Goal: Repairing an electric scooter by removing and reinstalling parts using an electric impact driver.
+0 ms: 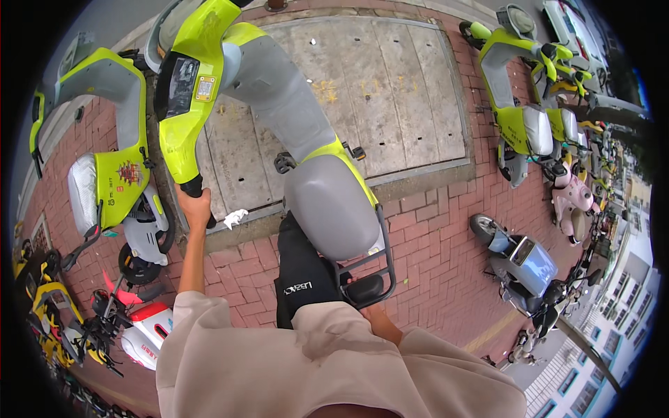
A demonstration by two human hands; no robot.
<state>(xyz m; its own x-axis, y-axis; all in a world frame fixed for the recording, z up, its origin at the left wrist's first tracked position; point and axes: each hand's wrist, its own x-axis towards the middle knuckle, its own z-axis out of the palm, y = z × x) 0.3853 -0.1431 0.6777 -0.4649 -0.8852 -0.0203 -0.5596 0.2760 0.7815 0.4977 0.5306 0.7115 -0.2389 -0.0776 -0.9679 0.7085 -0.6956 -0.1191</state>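
Note:
A lime-green and grey electric scooter (279,97) stands right in front of me, its grey seat (331,205) by my legs. My left hand (195,203) is wrapped round its black handlebar grip (192,187). Low on the right, my right hand (380,322) reaches down beside the scooter's black rear rack (391,268) and its small black pad (364,289). The rack, the pad and my shirt hide most of that hand's fingers, so its hold is unclear.
Another green scooter (122,153) stands close on the left. More green scooters (519,118) are parked at the right, with a blue-grey scooter (526,268) nearer. Under the scooter lies a concrete slab (390,90) set in red brick paving; crumpled white paper (235,219) lies at its edge.

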